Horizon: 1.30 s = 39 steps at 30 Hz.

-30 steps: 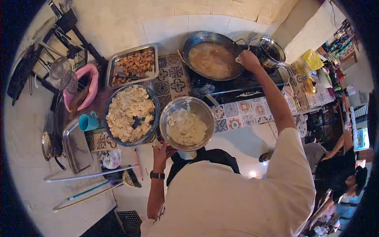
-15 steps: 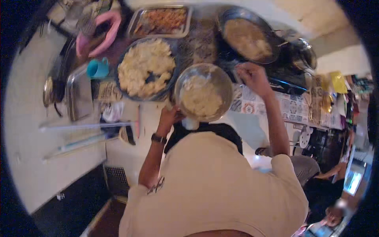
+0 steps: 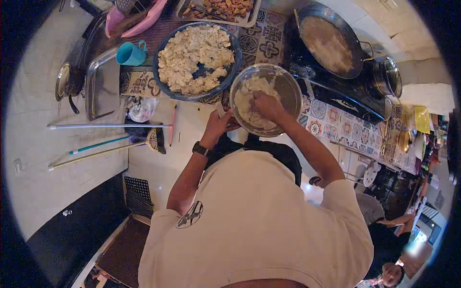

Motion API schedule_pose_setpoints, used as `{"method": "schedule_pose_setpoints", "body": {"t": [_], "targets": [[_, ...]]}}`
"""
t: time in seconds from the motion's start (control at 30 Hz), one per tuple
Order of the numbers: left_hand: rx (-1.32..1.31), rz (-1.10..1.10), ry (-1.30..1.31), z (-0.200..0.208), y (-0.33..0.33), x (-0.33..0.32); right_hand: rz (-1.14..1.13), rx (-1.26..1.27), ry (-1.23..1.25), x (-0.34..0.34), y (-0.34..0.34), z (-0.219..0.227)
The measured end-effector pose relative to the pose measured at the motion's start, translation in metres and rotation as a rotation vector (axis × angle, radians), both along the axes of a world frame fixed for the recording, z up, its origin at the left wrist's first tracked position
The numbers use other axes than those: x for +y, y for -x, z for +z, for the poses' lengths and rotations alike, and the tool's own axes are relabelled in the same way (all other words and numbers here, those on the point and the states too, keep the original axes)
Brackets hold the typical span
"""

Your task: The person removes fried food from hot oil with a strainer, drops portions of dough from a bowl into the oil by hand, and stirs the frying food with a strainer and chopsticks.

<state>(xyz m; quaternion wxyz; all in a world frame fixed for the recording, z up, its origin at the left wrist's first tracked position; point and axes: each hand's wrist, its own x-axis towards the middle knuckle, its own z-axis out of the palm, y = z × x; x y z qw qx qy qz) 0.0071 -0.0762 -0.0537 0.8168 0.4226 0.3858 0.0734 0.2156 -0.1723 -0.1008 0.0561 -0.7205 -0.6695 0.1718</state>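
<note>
Cream short-sleeve tee (image 3: pixel 259 225) w/ small dark logo on left shoulder, dark apron strap at neck, black wristwatch (image 3: pixel 200 149) on left wrist.

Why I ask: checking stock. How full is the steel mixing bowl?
Partly full: pale batter covers the steel mixing bowl's bottom, bare metal above, right hand in it.

Left hand (image 3: pixel 218 126) raised, fingers curled in a grip, watch on wrist; right hand (image 3: pixel 267 105) extended forward, fingers bent downward, forearm bare.
</note>
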Motion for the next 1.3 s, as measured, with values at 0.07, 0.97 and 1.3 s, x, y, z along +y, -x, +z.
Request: {"method": "schedule_pose_setpoints", "body": {"t": [0.07,0.97,1.3], "targets": [[-0.011,0.002,-0.004,-0.005,0.005,0.0,-0.031,0.024,0.145,0.007,0.009,0.019],[-0.037,0.0,-0.038,0.002,-0.006,0.0,-0.528,0.361,-0.443,-0.096,-0.141,0.207],[-0.028,-0.027,-0.048,-0.003,-0.009,0.001,-0.724,-0.281,-0.208,-0.131,-0.338,0.161]]}}
